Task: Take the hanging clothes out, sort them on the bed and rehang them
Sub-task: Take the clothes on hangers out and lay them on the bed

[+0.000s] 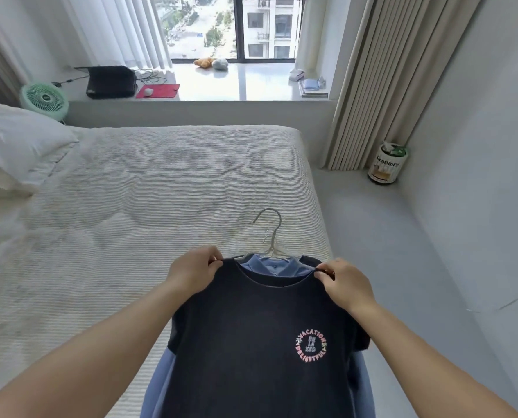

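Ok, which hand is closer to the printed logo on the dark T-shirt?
Right. The right hand pinches the dark T-shirt shoulder above the logo; the left hand pinches the opposite shoulder, farther off.

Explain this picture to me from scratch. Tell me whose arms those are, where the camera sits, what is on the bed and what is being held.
No machine is here: these are a person's two bare arms, seen from a wide-angle camera worn on the head, looking forward and down. That is why the arms enter from the bottom of the picture.

The left hand and the right hand each pinch one shoulder of a black short-sleeved T-shirt with a round pink print. Under it lies a blue collared shirt, and pale clothes hangers with a grey metal hook stick out above the collars.

The clothes lie at the near right corner of a bed covered in a white ribbed bedspread, with a white pillow at the left. Beyond the bed are a mint-green round fan and a window sill with small items.
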